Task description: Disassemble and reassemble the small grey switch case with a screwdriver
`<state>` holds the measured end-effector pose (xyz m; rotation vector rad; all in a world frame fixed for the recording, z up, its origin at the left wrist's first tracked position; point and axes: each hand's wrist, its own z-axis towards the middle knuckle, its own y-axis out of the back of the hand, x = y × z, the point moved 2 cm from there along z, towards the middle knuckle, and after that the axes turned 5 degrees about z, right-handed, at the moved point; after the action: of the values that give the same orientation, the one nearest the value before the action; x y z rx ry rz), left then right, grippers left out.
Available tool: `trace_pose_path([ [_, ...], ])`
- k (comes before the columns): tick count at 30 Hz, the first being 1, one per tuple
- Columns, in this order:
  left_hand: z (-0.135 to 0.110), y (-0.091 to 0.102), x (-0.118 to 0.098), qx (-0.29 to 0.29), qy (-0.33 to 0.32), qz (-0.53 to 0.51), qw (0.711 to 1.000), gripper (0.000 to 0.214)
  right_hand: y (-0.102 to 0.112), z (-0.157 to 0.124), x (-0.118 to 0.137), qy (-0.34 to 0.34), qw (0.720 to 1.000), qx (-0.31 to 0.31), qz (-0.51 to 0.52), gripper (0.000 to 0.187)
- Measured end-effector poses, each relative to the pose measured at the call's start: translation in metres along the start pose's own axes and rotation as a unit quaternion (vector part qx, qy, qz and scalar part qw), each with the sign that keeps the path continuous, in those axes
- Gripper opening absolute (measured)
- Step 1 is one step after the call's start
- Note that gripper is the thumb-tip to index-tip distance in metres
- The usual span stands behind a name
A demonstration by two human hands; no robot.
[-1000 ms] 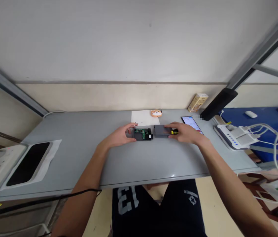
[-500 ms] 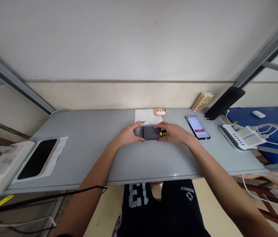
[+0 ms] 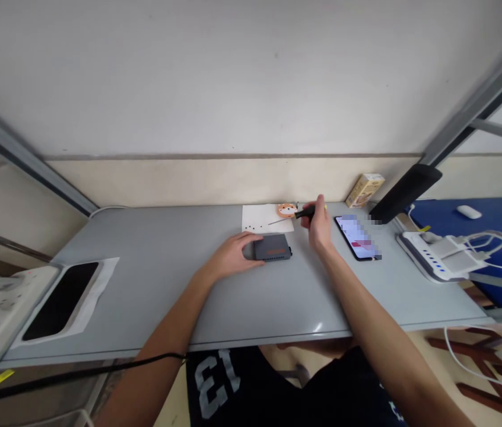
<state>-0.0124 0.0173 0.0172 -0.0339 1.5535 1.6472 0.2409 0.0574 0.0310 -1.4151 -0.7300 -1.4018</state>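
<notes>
My left hand (image 3: pixel 232 256) grips the left end of a flat dark grey box (image 3: pixel 273 247) with a row of vent holes along its near side and orange lettering on top. To the right and a little higher, my right hand (image 3: pixel 319 225) is closed round the black handle of a screwdriver (image 3: pixel 303 213). Its thin shaft points left, with the tip over a white sheet of paper (image 3: pixel 280 227). Several tiny dark screws (image 3: pixel 252 228) lie on the paper's left part. An orange and white animal-face case (image 3: pixel 286 210) rests at the paper's back right.
A lit phone (image 3: pixel 355 237) lies right of my right hand. Behind it stand a small carton (image 3: pixel 365 190) and a black cylinder (image 3: pixel 406 193). A power strip with cables (image 3: pixel 433 258) sits at the right; another phone (image 3: pixel 62 301) and a white socket block (image 3: pixel 15 302) are at the left.
My right hand has left the box and moved up and right, now holding the screwdriver pointing left. My left hand stays on the box, which is turned slightly.
</notes>
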Motion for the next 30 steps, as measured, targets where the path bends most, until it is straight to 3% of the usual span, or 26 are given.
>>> trace_pose_path([
  [2,0.0,0.0,-0.001,-0.01,0.015,0.011,1.0,0.058,-0.001,-0.001,-0.02,-0.044,0.999,0.013,0.013,0.065],
  [7,0.001,-0.001,-0.003,-0.033,0.013,0.045,0.998,0.043,-0.002,-0.008,-0.039,-0.017,0.999,0.042,-0.021,0.057],
  [14,0.002,-0.002,0.002,-0.038,0.021,0.044,0.998,0.037,-0.002,-0.007,-0.038,-0.011,0.996,0.066,-0.052,0.056],
  [21,0.002,-0.004,0.008,-0.039,0.099,-0.036,0.994,0.051,0.002,-0.002,-0.038,-0.073,0.996,0.024,0.052,0.056],
  [25,0.002,-0.002,0.006,-0.037,0.083,-0.059,0.994,0.038,0.001,-0.003,-0.03,-0.105,0.986,0.041,0.126,0.051],
  [30,-0.002,0.002,0.0,-0.087,0.046,0.027,0.995,0.049,-0.004,-0.01,-0.021,-0.124,0.98,0.074,0.137,0.052],
])
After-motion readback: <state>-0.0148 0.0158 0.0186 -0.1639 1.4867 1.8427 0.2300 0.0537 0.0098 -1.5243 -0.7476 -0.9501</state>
